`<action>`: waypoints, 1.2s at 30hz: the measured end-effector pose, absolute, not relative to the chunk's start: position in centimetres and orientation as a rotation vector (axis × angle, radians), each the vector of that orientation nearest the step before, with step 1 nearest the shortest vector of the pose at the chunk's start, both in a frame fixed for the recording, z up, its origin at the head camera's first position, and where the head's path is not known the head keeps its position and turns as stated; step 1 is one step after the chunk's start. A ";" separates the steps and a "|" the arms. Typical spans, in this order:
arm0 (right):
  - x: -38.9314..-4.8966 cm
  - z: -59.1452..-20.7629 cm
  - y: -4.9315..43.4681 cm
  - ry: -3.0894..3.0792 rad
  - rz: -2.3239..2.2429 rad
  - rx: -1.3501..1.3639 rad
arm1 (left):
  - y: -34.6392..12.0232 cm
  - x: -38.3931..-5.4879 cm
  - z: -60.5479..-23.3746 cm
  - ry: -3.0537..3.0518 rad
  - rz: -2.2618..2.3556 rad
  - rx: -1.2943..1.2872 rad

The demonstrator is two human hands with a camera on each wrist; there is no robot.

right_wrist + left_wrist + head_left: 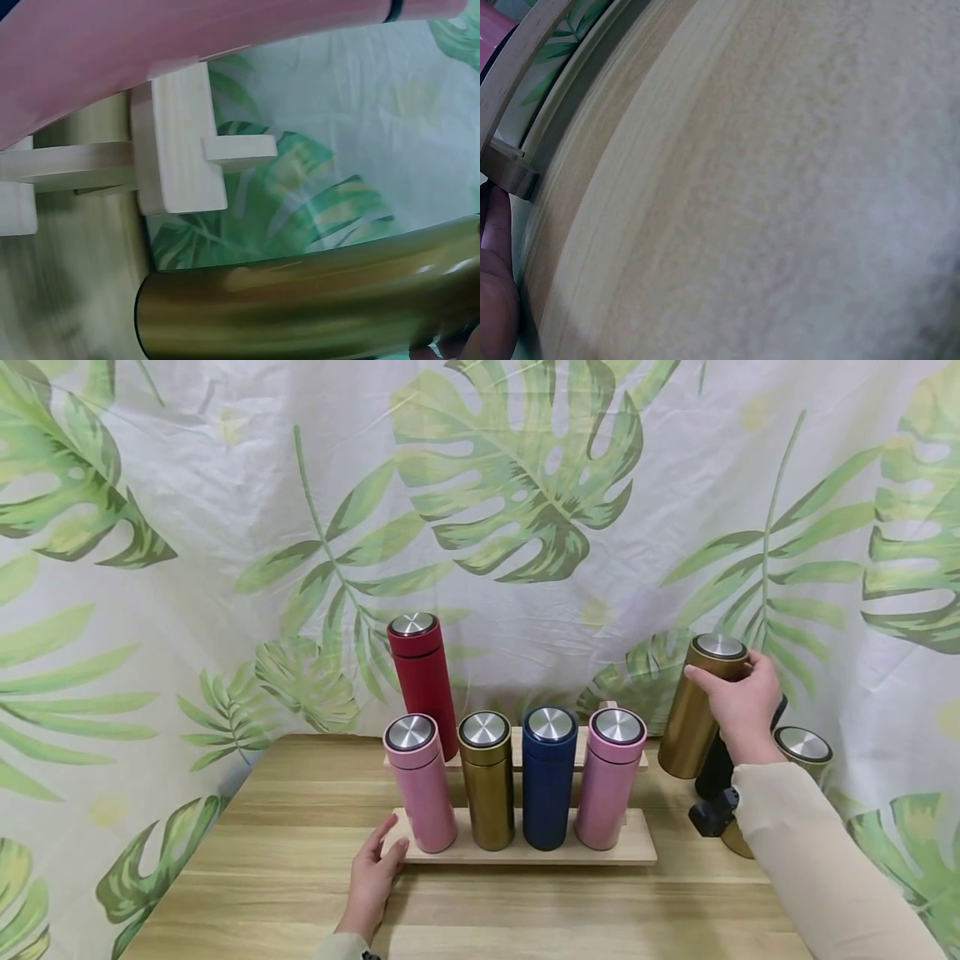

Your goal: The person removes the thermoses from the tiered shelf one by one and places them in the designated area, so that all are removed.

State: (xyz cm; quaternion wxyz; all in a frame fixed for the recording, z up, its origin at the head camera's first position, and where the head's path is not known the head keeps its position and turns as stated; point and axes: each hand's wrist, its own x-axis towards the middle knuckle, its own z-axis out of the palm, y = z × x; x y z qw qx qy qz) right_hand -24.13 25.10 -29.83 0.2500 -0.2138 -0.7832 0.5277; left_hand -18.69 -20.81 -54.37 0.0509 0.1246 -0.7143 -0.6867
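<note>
My right hand [742, 706] grips a gold thermos [688, 727] near its lid, to the right of a two-level wooden rack [525, 855]. The thermos is slightly tilted; in the right wrist view its lower end [225, 315] is apart from the rack. At the rack's left end, my left hand [375, 872] holds the lower shelf between thumb and fingers. On that shelf stand a pink thermos [422, 802], a gold one [487, 802], a blue one [547, 793] and another pink one [603, 793]. A red thermos [423, 681] stands on the back, upper level at left.
Beyond my right forearm, another gold thermos [804, 743] and a dark cylinder [716, 772] are partly hidden. The wooden table [300, 827] carries everything, and a leaf-patterned cloth [525, 635] hangs just behind its back edge.
</note>
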 end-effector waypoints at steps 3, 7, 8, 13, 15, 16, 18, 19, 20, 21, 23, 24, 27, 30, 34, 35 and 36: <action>-24.1 -30.6 25.1 -2.130 1.453 -0.581 | -20.8 -18.7 -54.4 -2.179 -2.084 0.380; -24.0 -31.6 25.1 -2.131 1.467 -0.589 | -20.9 -18.6 -54.4 -2.176 -2.086 0.372; -24.0 -31.9 25.1 -2.136 1.468 -0.594 | -20.9 -18.5 -54.4 -2.176 -2.085 0.369; -23.9 -33.4 25.0 -2.154 1.454 -0.591 | -20.9 -18.3 -54.4 -2.167 -2.084 0.354; -23.9 -33.9 25.0 -2.154 1.445 -0.588 | -20.9 -18.3 -54.4 -2.158 -2.084 0.338; -23.9 -34.2 25.0 -2.154 1.443 -0.589 | -20.9 -18.3 -54.5 -2.146 -2.089 0.323; -23.9 -34.6 25.0 -2.150 1.444 -0.587 | -20.9 -18.2 -54.6 -2.119 -2.086 0.282; -23.9 -34.8 25.0 -2.150 1.442 -0.586 | -20.8 -18.2 -54.7 -2.099 -2.088 0.262; -23.9 -35.0 24.9 -2.146 1.442 -0.583 | -20.9 -18.1 -54.8 -2.064 -2.098 0.222; -23.9 -35.2 24.9 -2.144 1.443 -0.580 | -20.8 -18.1 -54.9 -2.047 -2.095 0.202; -23.9 -35.5 24.9 -2.143 1.444 -0.577 | -20.8 -18.0 -54.9 -2.028 -2.089 0.176; -23.9 -35.6 24.8 -2.141 1.444 -0.579 | -20.9 -18.0 -54.9 -2.031 -2.091 0.185; -23.9 -36.0 24.7 -2.128 1.437 -0.586 | -20.9 -18.1 -54.5 -2.099 -2.083 0.275; -23.8 -36.4 24.8 -2.114 1.430 -0.588 | -20.9 -18.3 -54.3 -2.147 -2.089 0.352; -23.9 -37.0 25.0 -2.103 1.421 -0.585 | -20.9 -18.4 -54.4 -2.148 -2.097 0.356; -23.9 -37.2 25.0 -2.101 1.416 -0.585 | -20.9 -18.4 -54.4 -2.145 -2.099 0.354; -23.9 -37.3 25.0 -2.100 1.412 -0.586 | -20.9 -18.4 -54.4 -2.143 -2.099 0.353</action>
